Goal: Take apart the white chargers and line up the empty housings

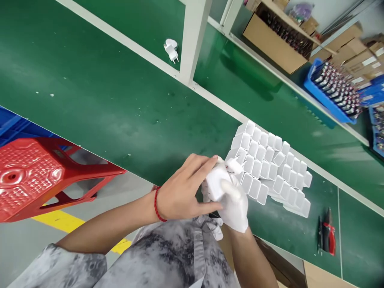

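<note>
bare left hand (183, 192) and gloved right hand (235, 204) meet, fingers curled closed.

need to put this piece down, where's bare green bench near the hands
Bare belt lies left of the white housings, up to the frame post. A narrower strip lies between the housings and the red pliers. Crowded where left hand and gloved right hand hold a white part.

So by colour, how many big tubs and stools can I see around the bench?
Red stool: 1
Blue crates of parts: 2, the second cut by the edge
Brown cardboard box on the shelf: 1
Total: 4
</note>
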The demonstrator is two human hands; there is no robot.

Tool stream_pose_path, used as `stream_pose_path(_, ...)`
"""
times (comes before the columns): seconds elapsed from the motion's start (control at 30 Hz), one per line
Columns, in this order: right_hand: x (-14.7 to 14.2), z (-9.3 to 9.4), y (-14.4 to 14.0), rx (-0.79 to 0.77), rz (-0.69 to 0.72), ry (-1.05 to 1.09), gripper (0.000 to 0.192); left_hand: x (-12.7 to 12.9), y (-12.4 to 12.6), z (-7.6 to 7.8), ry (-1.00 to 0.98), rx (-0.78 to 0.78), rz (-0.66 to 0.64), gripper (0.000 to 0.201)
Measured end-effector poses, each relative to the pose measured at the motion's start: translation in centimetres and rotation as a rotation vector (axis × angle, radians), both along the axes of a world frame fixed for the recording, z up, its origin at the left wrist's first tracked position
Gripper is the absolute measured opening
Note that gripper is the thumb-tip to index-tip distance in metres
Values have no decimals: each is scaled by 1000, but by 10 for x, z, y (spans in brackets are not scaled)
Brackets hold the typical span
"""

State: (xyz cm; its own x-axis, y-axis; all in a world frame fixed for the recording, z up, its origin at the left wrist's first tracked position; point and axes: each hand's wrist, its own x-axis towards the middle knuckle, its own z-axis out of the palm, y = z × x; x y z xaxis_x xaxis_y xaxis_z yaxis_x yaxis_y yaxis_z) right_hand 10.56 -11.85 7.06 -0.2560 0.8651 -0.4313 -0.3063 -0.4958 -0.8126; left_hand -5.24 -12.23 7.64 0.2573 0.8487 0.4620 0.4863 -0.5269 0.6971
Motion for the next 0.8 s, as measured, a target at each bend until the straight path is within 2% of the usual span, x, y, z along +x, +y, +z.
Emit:
stream_pose_path(0.03,1,1,2,-51,-42,67,49,2,1,5,-26,8,-30,83)
stream_pose_path(0.1,3,2,6,-132,-83,140,40,7,3,10,-72,18,-39,77)
stream_pose_path(0.23,10,5,10,-356,-149,329,27,21,9,7,-155,46,30,63)
stream_pose_path(0.3,13,5,10,-372,-155,361,26,26,11,6,-174,65,38,64)
stream_pose_path(0.43,17,-3,12,-279,-100,254,30,29,12,6,-172,36,64,63)
stream_pose_path(0.6,19,-13,15,-73,-10,-42,44,27,18,6,-185,-10,50,62)
stream_pose_path(0.7,28,-4,17,88,-9,-216,45,19,23,4,-187,-18,15,62)
stream_pose_path(0.8,46,21,29,231,29,-441,54,7,27,-5,-75,-59,-41,64)
